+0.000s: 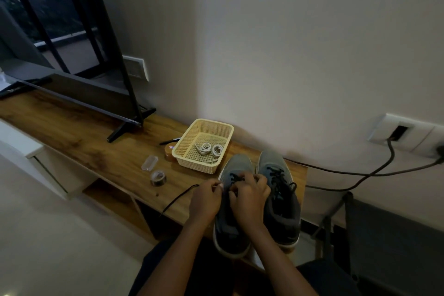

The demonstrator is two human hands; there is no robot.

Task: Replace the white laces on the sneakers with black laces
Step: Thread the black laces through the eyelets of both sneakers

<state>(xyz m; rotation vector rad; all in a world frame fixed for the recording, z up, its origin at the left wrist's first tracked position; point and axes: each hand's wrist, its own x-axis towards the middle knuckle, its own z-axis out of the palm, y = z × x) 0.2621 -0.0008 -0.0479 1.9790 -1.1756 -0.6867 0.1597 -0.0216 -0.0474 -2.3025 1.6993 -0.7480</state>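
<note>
Both sneakers stand side by side at the near end of the counter (84, 137), toes to the wall, heels to the person. The right sneaker (281, 214) is laced in black. The left sneaker (228, 230) is in hand.

The hands are close together over its eyelets. The left hand (206, 199) pinches the black lace (177, 198), whose free end trails left over the counter edge, on that hand's side. The right hand (249, 197) is curled over the tongue; its grip cannot be told.

The white laces (210, 149) lie coiled in the basket (192, 142) beyond.
</note>
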